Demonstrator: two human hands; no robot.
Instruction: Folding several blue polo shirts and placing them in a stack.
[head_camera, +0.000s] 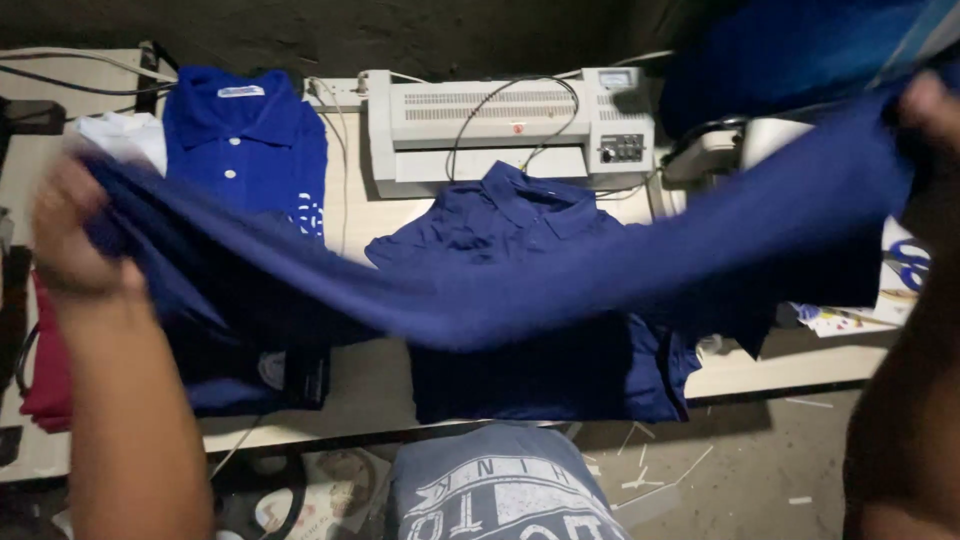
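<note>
A navy blue shirt (560, 280) hangs stretched in the air across the whole view, sagging in the middle. My left hand (68, 235) grips its left end, my right hand (925, 105) its right end near the upper right corner. Both hands are blurred. Under the stretched cloth a second navy polo shirt (520, 225) lies flat on the light table (360, 380), collar toward the far side. A brighter blue polo (250, 145) with white buttons lies at the table's far left.
A white laminating machine (500, 125) with a black cable stands at the back. White cloth (120, 135) and red cloth (45, 380) lie at the left. Printed papers (895, 290) sit at the right edge. My grey printed shirt (500, 490) shows below; scraps litter the floor.
</note>
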